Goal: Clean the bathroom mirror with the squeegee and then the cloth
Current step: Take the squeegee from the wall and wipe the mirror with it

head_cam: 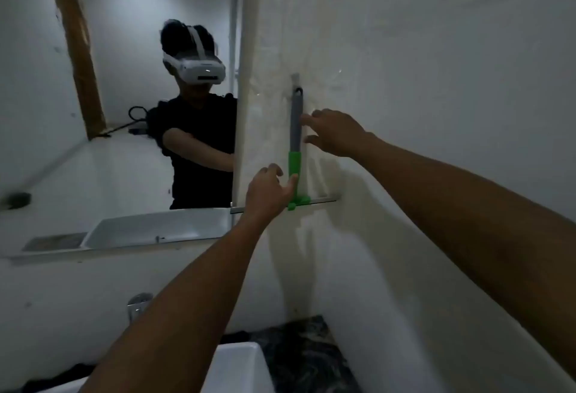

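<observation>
Lifting the squeegee [295, 131] off its hook [295, 78] looks like the step in hand, and it should go best with one hand steadying the lower green part while the other closes round the grey handle and raises the loop straight up and clear before swinging the blade toward the mirror [118, 96]. It hangs upright on the wall just right of the mirror's edge, blade at the bottom. The left hand [269, 191] has its fingers loosely spread, and one fingertip seems to touch the green section, though blur makes the contact hard to confirm. The right hand [333, 135] reaches in from the right with fingers [307, 119] apart and slightly curled, the tips at or just beside the grey handle, gripping nothing yet. No cloth is visible; the sink [237, 367] sits below.
</observation>
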